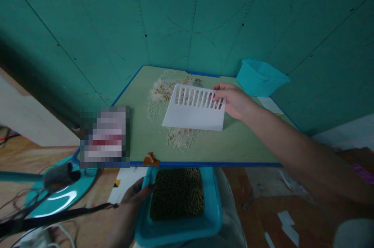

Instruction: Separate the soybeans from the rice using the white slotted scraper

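Note:
My right hand [232, 99] is closed on the upper right corner of a white plastic scraper [193, 117] with a row of slots. The scraper stands tilted over the table, its straight edge towards me. Behind it lies a spread of white grains mixed with yellow kernels [162, 90]; some show through the slots. A smaller patch of the same grains [182, 139] lies on the near side. Below the table edge, my left hand [137, 193] grips the left rim of a blue plastic tub [214, 217]. Small round greenish-brown grains [178, 193] fill its middle.
The green tabletop [245, 142] has blue edging. At its back right stands a turquoise container [260, 78]; a blurred-out box [106, 135] sits at the left. Brown tape [151, 159] sticks to the front edge. A stand with a round turquoise base [64, 197] and cables occupy the floor at left.

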Demonstrator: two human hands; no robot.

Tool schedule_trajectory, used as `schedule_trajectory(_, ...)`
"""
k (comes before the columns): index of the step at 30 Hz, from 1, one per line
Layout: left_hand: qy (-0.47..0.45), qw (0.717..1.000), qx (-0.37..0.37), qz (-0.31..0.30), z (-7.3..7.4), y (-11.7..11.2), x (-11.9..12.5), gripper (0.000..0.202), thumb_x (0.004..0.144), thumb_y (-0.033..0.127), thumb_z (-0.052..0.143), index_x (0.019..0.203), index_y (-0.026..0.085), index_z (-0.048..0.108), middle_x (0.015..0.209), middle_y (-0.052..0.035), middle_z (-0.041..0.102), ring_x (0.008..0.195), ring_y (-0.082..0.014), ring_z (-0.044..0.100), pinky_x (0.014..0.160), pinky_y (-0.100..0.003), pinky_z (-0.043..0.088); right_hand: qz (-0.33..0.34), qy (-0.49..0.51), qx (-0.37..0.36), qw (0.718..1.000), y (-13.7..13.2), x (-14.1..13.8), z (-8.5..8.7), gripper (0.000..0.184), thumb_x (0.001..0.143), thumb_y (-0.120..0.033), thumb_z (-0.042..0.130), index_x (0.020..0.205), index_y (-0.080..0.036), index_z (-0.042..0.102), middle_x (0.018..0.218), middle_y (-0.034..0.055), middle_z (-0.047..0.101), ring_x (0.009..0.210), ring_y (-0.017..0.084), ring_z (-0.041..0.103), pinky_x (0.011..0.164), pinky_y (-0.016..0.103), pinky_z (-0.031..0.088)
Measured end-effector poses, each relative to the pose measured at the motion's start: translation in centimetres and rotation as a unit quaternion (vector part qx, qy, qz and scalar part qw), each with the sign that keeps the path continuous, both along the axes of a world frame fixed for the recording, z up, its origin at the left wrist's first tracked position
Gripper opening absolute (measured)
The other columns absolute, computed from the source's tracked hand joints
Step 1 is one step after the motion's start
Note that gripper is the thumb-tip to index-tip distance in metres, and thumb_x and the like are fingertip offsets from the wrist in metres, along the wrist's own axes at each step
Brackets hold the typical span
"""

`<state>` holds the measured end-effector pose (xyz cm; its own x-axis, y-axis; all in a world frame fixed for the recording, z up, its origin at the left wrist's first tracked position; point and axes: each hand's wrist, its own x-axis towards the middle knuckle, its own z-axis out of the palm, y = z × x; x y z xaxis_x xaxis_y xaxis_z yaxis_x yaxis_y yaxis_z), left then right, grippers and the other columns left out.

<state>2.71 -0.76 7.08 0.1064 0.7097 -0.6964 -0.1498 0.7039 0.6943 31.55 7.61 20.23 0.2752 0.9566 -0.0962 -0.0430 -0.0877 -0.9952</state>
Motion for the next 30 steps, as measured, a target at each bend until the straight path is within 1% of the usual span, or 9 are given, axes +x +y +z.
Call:
schedule_trajectory(4, -0.024, 1.0, -0.004, -0.005, -0.7, 0.1, -0.3, 0.04, 0.062, 0.023, 0.072, 0.101, 0.02, 0.063, 0.07, 0.0001, 0.077, 0.076, -0.026, 0.071, 0.067, -0.033, 0.054, 0.011, 0.009, -0.012, 1.0, 0.1, -0.5, 0.3, 0.023, 0.049, 0.0, 0.05, 0.064, -0.018, 0.052, 0.056, -0.0029, 0.055, 0.046, 0.009, 0.045, 0.048, 0.025, 0.035)
schedule_trajectory(10, -0.027, 1.0, 0.002, 0.003, -0.1, 0.0, 0.0, 0.031, 0.057, 0.02, 0.075, 0.086, 0.022, 0.065, 0.054, 0.0033, 0.072, 0.056, -0.0243, 0.07, 0.061, -0.033, 0.055, 0.028, -0.001, -0.012, 1.0, 0.7, -0.6, 0.2, 0.024, 0.051, 0.001, 0.05, 0.066, -0.018, 0.053, 0.055, -0.0028, 0.054, 0.047, 0.01, 0.047, 0.047, 0.025, 0.036)
schedule_trajectory(12, -0.018, 1.0, 0.001, 0.01, 0.0, 0.0, 0.1, 0.033, 0.056, 0.021, 0.075, 0.088, 0.021, 0.065, 0.057, 0.0018, 0.073, 0.06, -0.0257, 0.071, 0.06, -0.033, 0.055, 0.034, -0.003, -0.023, 0.999, 0.8, -0.7, 0.2, 0.025, 0.051, 0.001, 0.051, 0.066, -0.018, 0.053, 0.054, -0.0032, 0.054, 0.047, 0.01, 0.048, 0.047, 0.025, 0.037)
schedule_trajectory(15, 0.014, 1.0, -0.006, 0.019, 0.0, 0.1, 0.1, 0.036, 0.06, 0.022, 0.073, 0.094, 0.02, 0.064, 0.069, -0.0015, 0.077, 0.077, -0.0271, 0.071, 0.064, -0.032, 0.055, 0.044, -0.007, -0.036, 0.998, 0.9, -1.1, 0.3, 0.024, 0.051, 0.001, 0.051, 0.066, -0.018, 0.052, 0.053, -0.0032, 0.054, 0.047, 0.011, 0.048, 0.047, 0.025, 0.038)
schedule_trajectory(17, 0.022, 1.0, -0.013, 0.018, -0.2, 0.2, 0.0, 0.036, 0.061, 0.023, 0.072, 0.096, 0.021, 0.064, 0.074, -0.0022, 0.077, 0.078, -0.0275, 0.071, 0.063, -0.032, 0.054, 0.054, -0.01, -0.041, 0.998, 0.8, -1.4, 0.4, 0.023, 0.051, 0.001, 0.051, 0.066, -0.018, 0.053, 0.053, -0.0029, 0.054, 0.048, 0.011, 0.049, 0.047, 0.024, 0.039)
schedule_trajectory(19, 0.006, 1.0, -0.015, 0.012, -0.3, 0.3, 0.0, 0.036, 0.059, 0.024, 0.073, 0.095, 0.021, 0.064, 0.071, -0.0019, 0.077, 0.068, -0.0275, 0.071, 0.057, -0.033, 0.054, 0.062, -0.01, -0.045, 0.997, 0.6, -1.6, 0.5, 0.023, 0.051, 0.0, 0.051, 0.065, -0.018, 0.053, 0.053, -0.0028, 0.055, 0.048, 0.011, 0.049, 0.047, 0.024, 0.038)
schedule_trajectory(22, -0.016, 1.0, -0.008, 0.0, -0.1, 0.3, 0.2, 0.032, 0.06, 0.024, 0.072, 0.091, 0.02, 0.064, 0.062, 0.0004, 0.075, 0.054, -0.0239, 0.069, 0.052, -0.031, 0.052, 0.071, -0.005, -0.051, 0.996, 0.3, -1.8, 0.6, 0.023, 0.051, 0.0, 0.052, 0.065, -0.018, 0.054, 0.053, -0.0027, 0.055, 0.047, 0.01, 0.048, 0.047, 0.024, 0.038)
schedule_trajectory(27, 0.004, 1.0, -0.004, 0.007, 0.9, 0.1, 0.5, 0.021, 0.061, 0.025, 0.071, 0.079, 0.024, 0.062, 0.052, 0.0053, 0.07, 0.047, -0.0202, 0.065, 0.046, -0.027, 0.048, 0.071, -0.002, -0.062, 0.996, -0.1, -2.0, 0.9, 0.022, 0.052, 0.001, 0.051, 0.064, -0.017, 0.055, 0.055, -0.0019, 0.056, 0.048, 0.01, 0.049, 0.048, 0.025, 0.039)
schedule_trajectory(30, 0.002, 1.0, -0.003, 0.0, 1.2, 0.0, 0.5, 0.02, 0.06, 0.026, 0.072, 0.077, 0.025, 0.062, 0.051, 0.0056, 0.07, 0.044, -0.0195, 0.063, 0.045, -0.027, 0.048, 0.076, 0.004, -0.058, 0.995, -0.2, -2.1, 0.9, 0.023, 0.052, 0.002, 0.051, 0.063, -0.017, 0.055, 0.055, -0.002, 0.056, 0.049, 0.01, 0.05, 0.048, 0.024, 0.039)
